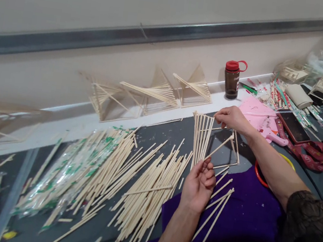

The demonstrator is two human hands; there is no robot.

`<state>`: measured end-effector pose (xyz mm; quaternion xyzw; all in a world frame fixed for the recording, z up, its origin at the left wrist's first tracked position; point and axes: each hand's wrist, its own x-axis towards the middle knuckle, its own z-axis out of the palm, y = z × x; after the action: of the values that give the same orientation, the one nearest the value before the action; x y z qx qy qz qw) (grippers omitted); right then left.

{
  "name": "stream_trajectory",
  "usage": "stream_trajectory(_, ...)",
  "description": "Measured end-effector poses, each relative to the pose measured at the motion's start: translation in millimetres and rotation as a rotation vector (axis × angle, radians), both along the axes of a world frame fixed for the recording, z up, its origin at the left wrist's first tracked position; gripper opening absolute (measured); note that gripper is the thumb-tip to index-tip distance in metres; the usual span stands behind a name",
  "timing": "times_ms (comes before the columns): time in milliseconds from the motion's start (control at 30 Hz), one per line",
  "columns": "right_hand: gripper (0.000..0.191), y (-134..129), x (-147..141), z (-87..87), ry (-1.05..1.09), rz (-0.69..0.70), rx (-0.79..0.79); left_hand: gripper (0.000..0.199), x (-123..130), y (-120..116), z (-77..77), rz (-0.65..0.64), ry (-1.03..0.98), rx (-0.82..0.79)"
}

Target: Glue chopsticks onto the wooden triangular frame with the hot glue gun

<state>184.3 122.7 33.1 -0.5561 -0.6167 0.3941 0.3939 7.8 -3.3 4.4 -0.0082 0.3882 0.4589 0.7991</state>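
Your L hand grips the stick frame low, R hand pinches its top at 1 o'clock, prob. for steadiness, loose sticks handy at 8.

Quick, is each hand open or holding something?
Left hand: closed, holding the stick frame near its lower end.
Right hand: closed, pinching the frame's upper corner.

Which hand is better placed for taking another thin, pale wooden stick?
Probably the left hand: it is close beside the loose, thin, pale wooden sticks, while the right hand is farther away.
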Motion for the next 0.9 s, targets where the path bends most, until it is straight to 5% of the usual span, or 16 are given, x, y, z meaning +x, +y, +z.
stream_trajectory(900,0.011,0,3,-3.5,0.035,-0.009,-0.004,0.022,-11,9,-13.4,0.009,0.008,0.065)
